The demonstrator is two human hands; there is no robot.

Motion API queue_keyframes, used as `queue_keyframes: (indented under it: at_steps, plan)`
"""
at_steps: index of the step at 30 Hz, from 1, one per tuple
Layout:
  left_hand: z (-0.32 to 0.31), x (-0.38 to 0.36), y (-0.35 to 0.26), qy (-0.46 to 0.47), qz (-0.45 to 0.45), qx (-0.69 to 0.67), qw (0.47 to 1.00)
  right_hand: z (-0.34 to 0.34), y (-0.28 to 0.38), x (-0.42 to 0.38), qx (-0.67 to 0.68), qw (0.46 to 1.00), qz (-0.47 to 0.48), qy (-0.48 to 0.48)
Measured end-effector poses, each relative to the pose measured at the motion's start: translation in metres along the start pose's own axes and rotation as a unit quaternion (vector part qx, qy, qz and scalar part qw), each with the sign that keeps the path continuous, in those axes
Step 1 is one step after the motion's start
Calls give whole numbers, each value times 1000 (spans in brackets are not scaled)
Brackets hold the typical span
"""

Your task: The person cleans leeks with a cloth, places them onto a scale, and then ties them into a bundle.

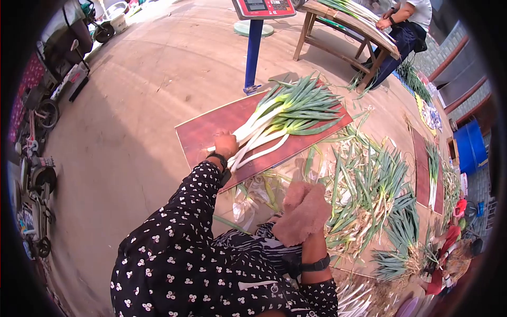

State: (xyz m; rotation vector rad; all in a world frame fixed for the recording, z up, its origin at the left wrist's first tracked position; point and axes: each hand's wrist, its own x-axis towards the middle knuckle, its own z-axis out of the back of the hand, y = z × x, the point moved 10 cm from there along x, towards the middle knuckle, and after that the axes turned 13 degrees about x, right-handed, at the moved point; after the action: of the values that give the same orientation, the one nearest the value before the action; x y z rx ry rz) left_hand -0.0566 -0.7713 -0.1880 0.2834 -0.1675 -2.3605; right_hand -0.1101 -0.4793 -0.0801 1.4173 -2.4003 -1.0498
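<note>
Onions (296,108) on board (198,132), root ends in closed left hand (226,145), leaves fanning out beyond fingers; probably light, whites firm but slick, leaves bendy, easily creased, best held low on whites; right hand (305,215) pink-covered, can't tell finger state.

Sunlit tan floor (163,84), broad shadow (90,174) at left, wooden table (351,25) behind, grey brick wall (448,52) at right.

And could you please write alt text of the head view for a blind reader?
A person's left hand holds the white ends of green onions lying on a red board; a pinkish cloth covers the right hand. Loose leaves lie nearby; another person is at a wooden table beyond.
</note>
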Motion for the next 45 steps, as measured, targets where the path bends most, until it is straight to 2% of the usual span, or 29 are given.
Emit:
queue_keyframes:
  at_steps: [1,2,3,5,6,8,12,15,17,18,19,20,21,22,23,25,27,30,31,34,38,41,45]
  plan:
    - [-2,-2,2,8,3,-4,1000,1,-3,-1,-8,1000,-6,-16]
    - [-2,-3,4,-25,3,6,1000,0,-6,0,-3,1000,-12,-12]
    - [-13,-2,6,5,1,-36,999,-1,-8,1,2,1000,-17,-9]
    - [-28,1,11,0,1,-71,997,-3,-9,7,39,999,-25,24]
    - [-27,-2,13,-35,-6,-112,993,2,-11,5,49,998,-31,25]
    - [-22,-13,20,-2,-9,-166,986,-1,-11,8,53,997,-35,33]
    - [-23,-13,31,-50,-17,-133,990,3,-10,4,34,998,-39,22]
    - [22,-28,11,-33,-62,-238,969,6,-5,0,16,999,-31,11]
    - [62,-39,-27,-36,-147,-317,936,9,0,-3,2,1000,-25,2]
    - [78,-47,-46,-80,-182,-404,893,11,4,-5,-10,1000,-19,-3]
    - [107,-70,-71,-12,-223,-478,849,14,10,-7,-24,1000,-13,-10]
    - [123,-82,-101,-20,-290,-543,788,17,15,-10,-40,999,-7,-18]
    - [153,-105,-121,-32,-318,-568,758,22,23,-12,-59,998,1,-30]
    - [183,-132,-138,19,-336,-533,776,28,32,-17,-83,995,11,-46]
    - [198,-150,-161,-17,-388,-526,757,35,41,-22,-107,992,21,-65]
    - [260,-208,-176,-209,-466,-449,733,51,61,-37,-161,980,41,-107]
    - [301,-257,-189,-349,-491,-420,678,68,76,-58,-209,966,56,-144]
    - [292,-278,-240,-277,-569,-457,625,92,90,-92,-273,939,67,-198]
    - [281,-277,-257,-291,-563,-451,629,103,92,-107,-285,931,62,-221]
    - [279,-286,-281,-249,-582,-473,613,119,92,-135,-323,911,59,-249]
    - [256,-316,-329,-143,-633,-435,625,124,82,-153,-364,890,57,-269]
    - [254,-343,-347,-134,-662,-427,601,117,81,-156,-402,873,76,-266]
    - [263,-395,-383,-137,-719,-415,541,108,91,-169,-453,840,107,-280]
